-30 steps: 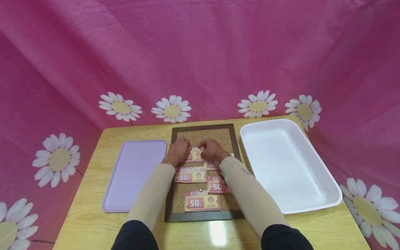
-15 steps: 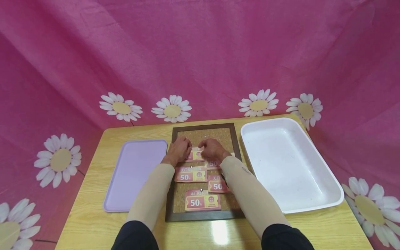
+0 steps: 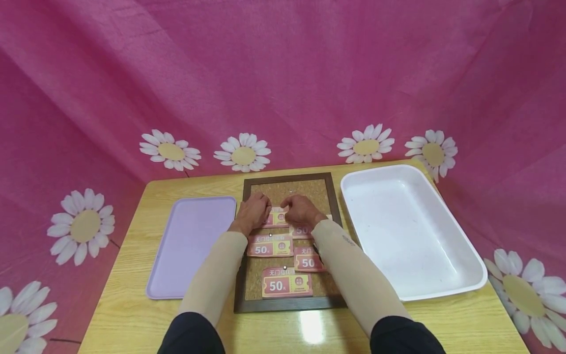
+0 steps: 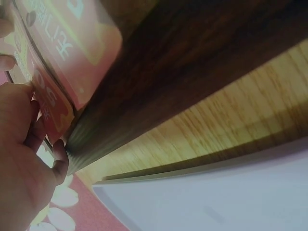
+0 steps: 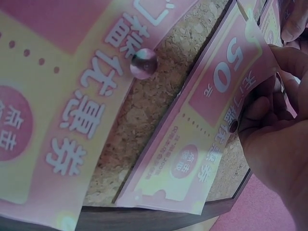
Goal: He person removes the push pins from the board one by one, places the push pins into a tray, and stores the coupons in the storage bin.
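Note:
My left hand [image 3: 254, 212] holds the left edge of a pink and yellow coupon [image 3: 279, 217] on the framed cork board [image 3: 289, 191]. In the left wrist view, its curled fingers [image 4: 60, 159] lie at that coupon's edge. My right hand [image 3: 301, 211] is at the same coupon's upper right, its fingers bent. What its fingertips touch is hidden. Beneath the right hand, in the right wrist view, lies another coupon [image 5: 192, 139] with a pin [image 5: 233, 126] at its top edge. Several more coupons sit lower on the board, including one [image 3: 287, 284] near the bottom.
A flat lilac tray [image 3: 194, 241] lies left of the board. To the right stands a deep white tray [image 3: 411, 231]. Both rest on a wooden table [image 3: 128, 275] against a pink curtain [image 3: 283, 73] printed with daisies.
Both hands stay at the same coupon with hardly any movement. The head view has shifted very slightly.

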The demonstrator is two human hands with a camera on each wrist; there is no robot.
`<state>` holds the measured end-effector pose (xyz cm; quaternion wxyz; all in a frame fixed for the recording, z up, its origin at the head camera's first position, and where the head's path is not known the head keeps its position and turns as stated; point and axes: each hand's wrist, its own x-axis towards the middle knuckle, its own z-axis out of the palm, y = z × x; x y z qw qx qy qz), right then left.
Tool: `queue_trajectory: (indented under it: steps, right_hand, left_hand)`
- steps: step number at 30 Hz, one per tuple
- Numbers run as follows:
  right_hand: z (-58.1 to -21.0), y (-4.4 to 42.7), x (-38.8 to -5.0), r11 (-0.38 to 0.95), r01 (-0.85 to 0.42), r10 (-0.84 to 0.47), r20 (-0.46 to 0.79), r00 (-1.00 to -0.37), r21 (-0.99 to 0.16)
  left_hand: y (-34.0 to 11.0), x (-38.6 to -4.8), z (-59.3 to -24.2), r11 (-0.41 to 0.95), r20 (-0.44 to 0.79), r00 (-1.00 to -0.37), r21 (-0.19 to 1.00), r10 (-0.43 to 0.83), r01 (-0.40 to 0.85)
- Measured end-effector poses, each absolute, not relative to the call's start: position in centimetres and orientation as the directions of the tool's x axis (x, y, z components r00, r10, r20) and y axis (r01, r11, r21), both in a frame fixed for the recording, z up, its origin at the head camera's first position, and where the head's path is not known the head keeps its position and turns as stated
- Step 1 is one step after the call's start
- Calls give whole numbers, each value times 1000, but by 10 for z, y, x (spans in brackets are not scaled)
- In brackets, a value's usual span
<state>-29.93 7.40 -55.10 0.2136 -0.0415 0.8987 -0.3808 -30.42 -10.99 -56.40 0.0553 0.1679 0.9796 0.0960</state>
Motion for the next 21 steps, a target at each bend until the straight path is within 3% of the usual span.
queue_trajectory:
  steps: [21]
  right_hand:
    - [-555, 73, -301, 722, 93, -217, -352, -910, -686]
  left_hand:
    - [-108, -304, -562, 932, -111, -943, 222, 315, 285]
